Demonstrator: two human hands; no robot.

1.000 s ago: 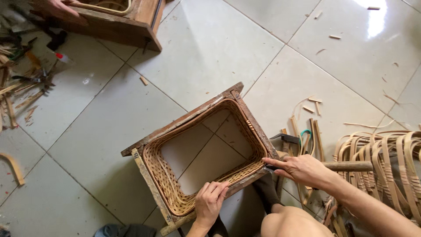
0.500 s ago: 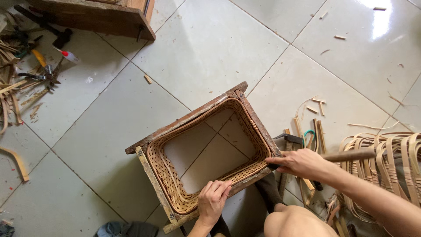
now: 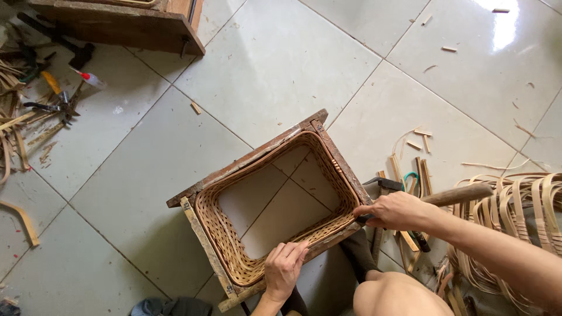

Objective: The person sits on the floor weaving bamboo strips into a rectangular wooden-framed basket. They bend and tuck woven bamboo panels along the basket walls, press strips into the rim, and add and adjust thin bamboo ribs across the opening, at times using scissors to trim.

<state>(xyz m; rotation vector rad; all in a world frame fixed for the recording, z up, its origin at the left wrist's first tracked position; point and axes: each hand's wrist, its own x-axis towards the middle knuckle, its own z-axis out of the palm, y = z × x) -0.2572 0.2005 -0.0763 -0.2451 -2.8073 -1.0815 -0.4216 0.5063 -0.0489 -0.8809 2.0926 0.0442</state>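
Left hand [image 3: 284,269] flat on woven basket [image 3: 234,257] rim (fingers spread); right hand [image 3: 398,210] gripping tool

Frame [image 3: 246,167]: rough, worn brown wood, matt. Lining [image 3: 219,234]: woven tan cane, ribbed texture. Floor [image 3: 275,64]: smooth glazed tile, pale and glossy, with glare. Handle [image 3: 459,194]: worn matt wood. Strips [image 3: 515,205]: pale split cane, slightly sheened

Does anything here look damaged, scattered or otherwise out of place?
Nothing looks broken. The wooden frame sits askew to the floor tiles, with woven cane lining it. Cane offcuts and hand tools lie scattered on the tile floor.
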